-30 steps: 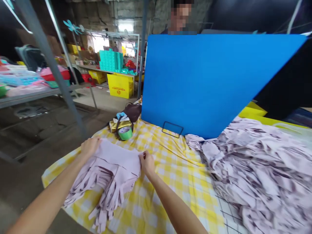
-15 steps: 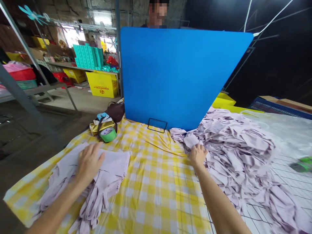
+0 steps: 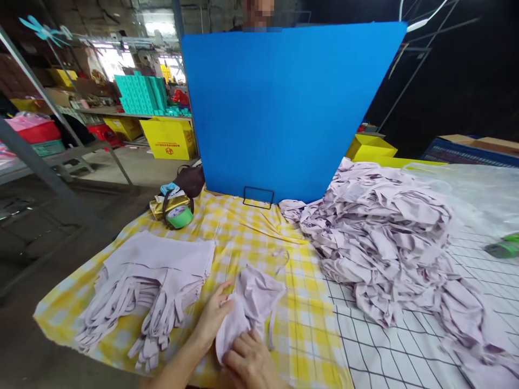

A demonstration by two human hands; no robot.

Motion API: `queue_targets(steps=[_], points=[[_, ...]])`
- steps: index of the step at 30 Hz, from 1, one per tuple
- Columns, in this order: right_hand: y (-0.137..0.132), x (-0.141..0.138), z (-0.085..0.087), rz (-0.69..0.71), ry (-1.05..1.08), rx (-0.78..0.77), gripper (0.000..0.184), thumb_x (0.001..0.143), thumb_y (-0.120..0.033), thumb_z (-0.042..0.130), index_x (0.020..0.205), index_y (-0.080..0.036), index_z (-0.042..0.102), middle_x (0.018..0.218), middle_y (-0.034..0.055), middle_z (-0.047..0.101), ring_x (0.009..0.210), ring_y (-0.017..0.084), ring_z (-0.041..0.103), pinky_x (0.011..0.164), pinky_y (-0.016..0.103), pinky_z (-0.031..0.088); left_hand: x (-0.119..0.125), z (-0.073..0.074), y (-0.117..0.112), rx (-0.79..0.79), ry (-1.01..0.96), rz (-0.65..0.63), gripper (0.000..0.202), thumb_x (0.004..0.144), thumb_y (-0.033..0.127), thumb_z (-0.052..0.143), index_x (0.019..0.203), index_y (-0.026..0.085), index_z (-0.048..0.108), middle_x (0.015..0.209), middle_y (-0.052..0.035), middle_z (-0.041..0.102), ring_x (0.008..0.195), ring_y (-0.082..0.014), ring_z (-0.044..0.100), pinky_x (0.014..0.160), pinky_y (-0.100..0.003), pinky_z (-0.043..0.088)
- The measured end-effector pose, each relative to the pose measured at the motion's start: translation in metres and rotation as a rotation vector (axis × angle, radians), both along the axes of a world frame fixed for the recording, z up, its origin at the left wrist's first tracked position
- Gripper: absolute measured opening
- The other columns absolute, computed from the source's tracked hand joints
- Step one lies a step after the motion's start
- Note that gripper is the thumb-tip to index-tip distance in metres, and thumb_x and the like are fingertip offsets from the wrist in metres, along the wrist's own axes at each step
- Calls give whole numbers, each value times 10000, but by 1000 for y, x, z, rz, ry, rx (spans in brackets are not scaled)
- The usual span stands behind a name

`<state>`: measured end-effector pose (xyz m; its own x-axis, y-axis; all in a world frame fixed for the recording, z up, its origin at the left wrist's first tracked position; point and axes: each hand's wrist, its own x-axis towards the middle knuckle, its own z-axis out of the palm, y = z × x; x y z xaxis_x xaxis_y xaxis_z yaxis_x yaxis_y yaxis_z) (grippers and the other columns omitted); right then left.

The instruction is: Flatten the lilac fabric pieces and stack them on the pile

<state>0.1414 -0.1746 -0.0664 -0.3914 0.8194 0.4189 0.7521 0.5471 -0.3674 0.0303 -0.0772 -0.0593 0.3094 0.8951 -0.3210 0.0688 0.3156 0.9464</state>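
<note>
A single pale lilac cloth piece with thin straps [image 3: 259,294] lies crumpled on the yellow checked cloth in front of me. My left hand [image 3: 214,316] has its fingers and thumb closed on the piece's left edge. Lower down, my right hand [image 3: 249,359] grips the near end of the same piece, fingers bent over it. To the left is a neat stack of matching lilac pieces [image 3: 156,254], straps hanging toward me. On the right, a large loose heap of the same lilac fabric [image 3: 385,216] spreads over the table.
A tall blue board [image 3: 275,108] stands at the table's far side, with a person behind it. Green tape [image 3: 179,217] and a gold packet [image 3: 172,205] lie at the far left of the yellow checked tablecloth [image 3: 312,324]. Clear plastic sheeting [image 3: 482,194] is at the right.
My right hand has come back from the heap to the near middle, where a lilac piece now lies. My left hand has left the stack and moved right to that piece.
</note>
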Motion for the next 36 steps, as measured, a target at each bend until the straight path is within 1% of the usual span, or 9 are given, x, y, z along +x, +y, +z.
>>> queue_targets(steps=[4, 8, 11, 14, 18, 24, 29, 33, 36], points=[[4, 14, 6, -103, 110, -161, 206, 867, -267, 457, 678, -213, 520, 691, -8, 570, 669, 147, 509, 685, 285, 356, -24, 1, 0, 179, 205, -32, 534, 750, 394, 476, 1234, 170, 443, 765, -12, 603, 709, -164, 582, 701, -293, 457], [56, 45, 29, -442, 96, -291, 222, 883, -173, 377, 835, -204, 591, 843, 64, 602, 827, 199, 542, 737, 304, 397, -42, 1, -10, 322, 472, -40, 472, 719, 328, 508, 1166, 183, 467, 849, -40, 596, 759, -184, 591, 745, -314, 461], [100, 55, 35, -533, 62, -338, 178, 830, -136, 445, 906, -168, 602, 969, 125, 602, 950, 248, 525, 810, 353, 377, -48, -2, -22, 426, 715, -76, 287, 694, 229, 528, 980, 201, 532, 913, -55, 583, 880, -211, 577, 787, -317, 443], [128, 53, 30, -557, 54, -413, 117, 748, -165, 581, 861, -140, 598, 937, 137, 621, 942, 277, 534, 803, 372, 361, -51, -2, -31, 438, 873, -140, 99, 703, 174, 511, 794, 198, 539, 909, -49, 564, 855, -200, 578, 763, -293, 434], [137, 53, 27, -525, 96, -560, 67, 689, -156, 605, 662, -161, 544, 640, 33, 590, 708, 213, 561, 665, 306, 369, -53, 1, -32, 425, 923, -176, 53, 711, 151, 503, 680, 193, 512, 818, -32, 542, 806, -186, 555, 732, -273, 412], [104, 99, 69, -335, 272, -614, 150, 772, -305, 487, 667, -204, 449, 629, -35, 492, 616, 127, 491, 553, 224, 364, -64, 16, -21, 454, 768, -221, 76, 674, 166, 506, 605, 180, 477, 696, -1, 505, 699, -167, 503, 662, -260, 381], [51, 137, 133, -258, 494, -607, 265, 770, -440, 539, 683, -201, 463, 608, -35, 460, 566, 121, 442, 504, 228, 352, -78, 53, -14, 388, 475, -302, 140, 721, 299, 534, 686, 163, 522, 631, 31, 505, 603, -124, 449, 586, -223, 337], [9, 145, 181, -346, 611, -563, 295, 770, -489, 560, 696, -205, 532, 623, -3, 539, 571, 145, 503, 480, 232, 405, -90, 105, -10, 476, 227, -286, 182, 722, 313, 577, 658, 160, 500, 643, 26, 486, 655, -120, 456, 631, -218, 355], [-23, 148, 205, -452, 600, -372, 277, 722, -488, 620, 672, -216, 609, 598, 34, 595, 540, 177, 533, 439, 250, 434, -100, 147, -12, 588, 35, -363, 259, 729, 344, 610, 619, 163, 460, 663, 5, 520, 671, -130, 487, 631, -232, 374]])
